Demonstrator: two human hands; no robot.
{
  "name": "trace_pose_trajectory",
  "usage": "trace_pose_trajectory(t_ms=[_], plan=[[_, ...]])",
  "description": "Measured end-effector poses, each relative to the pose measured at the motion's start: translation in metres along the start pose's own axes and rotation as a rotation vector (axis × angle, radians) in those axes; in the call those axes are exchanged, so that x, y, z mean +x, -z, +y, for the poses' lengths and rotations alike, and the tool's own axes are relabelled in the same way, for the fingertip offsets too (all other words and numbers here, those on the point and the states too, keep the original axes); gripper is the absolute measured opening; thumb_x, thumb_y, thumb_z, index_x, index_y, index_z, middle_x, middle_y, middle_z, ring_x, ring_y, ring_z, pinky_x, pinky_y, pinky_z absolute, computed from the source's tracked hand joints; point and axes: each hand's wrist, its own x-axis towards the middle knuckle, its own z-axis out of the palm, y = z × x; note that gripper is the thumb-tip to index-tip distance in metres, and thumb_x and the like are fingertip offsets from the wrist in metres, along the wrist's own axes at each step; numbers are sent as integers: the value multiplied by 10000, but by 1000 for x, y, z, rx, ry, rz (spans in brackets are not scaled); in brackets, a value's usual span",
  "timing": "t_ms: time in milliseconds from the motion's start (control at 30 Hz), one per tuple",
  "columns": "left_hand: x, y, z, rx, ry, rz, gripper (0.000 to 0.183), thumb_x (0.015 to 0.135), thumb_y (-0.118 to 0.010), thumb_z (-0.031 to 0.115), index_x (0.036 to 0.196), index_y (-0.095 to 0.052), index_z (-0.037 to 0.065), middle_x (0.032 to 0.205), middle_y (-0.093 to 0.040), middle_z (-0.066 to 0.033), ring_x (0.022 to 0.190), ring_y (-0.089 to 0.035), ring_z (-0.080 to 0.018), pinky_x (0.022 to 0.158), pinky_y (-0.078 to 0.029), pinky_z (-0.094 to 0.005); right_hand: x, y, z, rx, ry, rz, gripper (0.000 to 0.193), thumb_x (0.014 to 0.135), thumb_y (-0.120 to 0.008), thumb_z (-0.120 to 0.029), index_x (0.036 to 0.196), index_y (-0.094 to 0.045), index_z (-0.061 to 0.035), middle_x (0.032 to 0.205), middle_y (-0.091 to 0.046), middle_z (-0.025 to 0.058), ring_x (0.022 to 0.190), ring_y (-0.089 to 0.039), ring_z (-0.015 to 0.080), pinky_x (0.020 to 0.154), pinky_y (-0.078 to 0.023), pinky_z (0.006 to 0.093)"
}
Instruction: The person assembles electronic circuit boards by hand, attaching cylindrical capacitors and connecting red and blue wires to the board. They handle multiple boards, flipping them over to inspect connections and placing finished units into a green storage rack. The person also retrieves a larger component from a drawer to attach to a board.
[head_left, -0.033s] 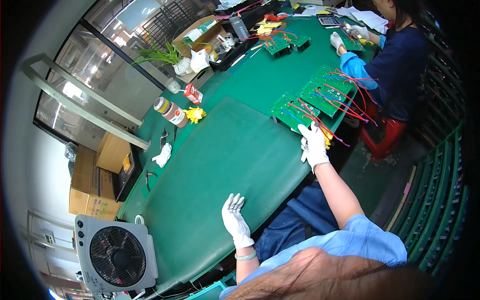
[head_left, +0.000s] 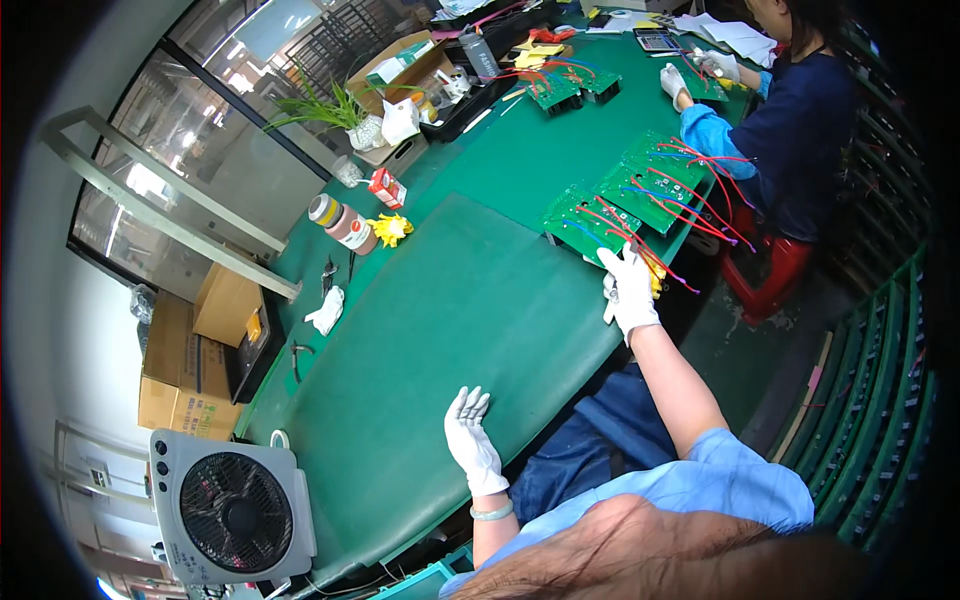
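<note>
My right hand (head_left: 632, 294), in a white glove, is closed on the near edge of a green circuit board (head_left: 578, 228). Its fingertips lie on top of the board, beside red and blue wires, and part of the grip is hidden. A yellow part (head_left: 655, 277) shows just right of these fingers. Another wired circuit board (head_left: 650, 190) lies right behind, close against the first. My left hand (head_left: 472, 442), gloved too, rests at the near edge of the green mat (head_left: 430, 330). It holds nothing, its fingers loosely bent and a little apart.
A fan (head_left: 235, 510) stands at the near left. Along the left side are pliers (head_left: 298, 360), a white glove (head_left: 325, 312), a bottle (head_left: 345, 225) and a red carton (head_left: 386, 188). More boards (head_left: 570, 88) lie farther back. A co-worker (head_left: 800, 130) sits at the far right.
</note>
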Motion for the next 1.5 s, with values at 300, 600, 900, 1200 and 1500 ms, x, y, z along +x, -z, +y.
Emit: trace_pose_trajectory(t_ms=[300,600,900,1200,1500], plan=[[0,-7,9,7,-24,-13,438,1039,-432,270,1297,-534,-70,1214,-613,-249,1087,-621,-321,1016,-473,-441,-8,8,1,-70,-7,-17,432,909,-730,-241,1258,-507,-118,684,-545,-9,427,-395,49,375,-286,212],[1,-13,0,66,6,-48,451,1035,-400,234,1321,-480,-106,1245,-559,-271,1101,-581,-324,1026,-459,-438,-98,65,34,-15,350,-118,568,942,-622,15,1474,-436,-46,1283,-616,61,1155,-579,121,978,-473,283],[5,-3,-2,253,-33,-161,475,1072,-399,323,1313,-519,-69,1227,-576,-229,1082,-598,-300,973,-501,-410,-154,107,-39,-264,347,-124,334,959,-662,-115,1281,-639,-29,1032,-723,63,971,-657,98,891,-514,260],[29,21,-32,460,-75,-319,395,1035,-537,208,1340,-501,-41,1177,-619,-198,1025,-622,-239,912,-524,-331,-196,192,-110,-310,632,67,317,961,-646,-120,1262,-637,-19,1006,-726,84,956,-672,125,896,-516,279],[67,37,-26,809,-77,-668,536,977,-639,246,1417,-463,-5,1313,-559,-200,1106,-582,-275,984,-459,-387,-286,197,-239,-525,841,335,319,956,-630,-109,1259,-643,-12,998,-737,73,946,-668,97,910,-502,255]])
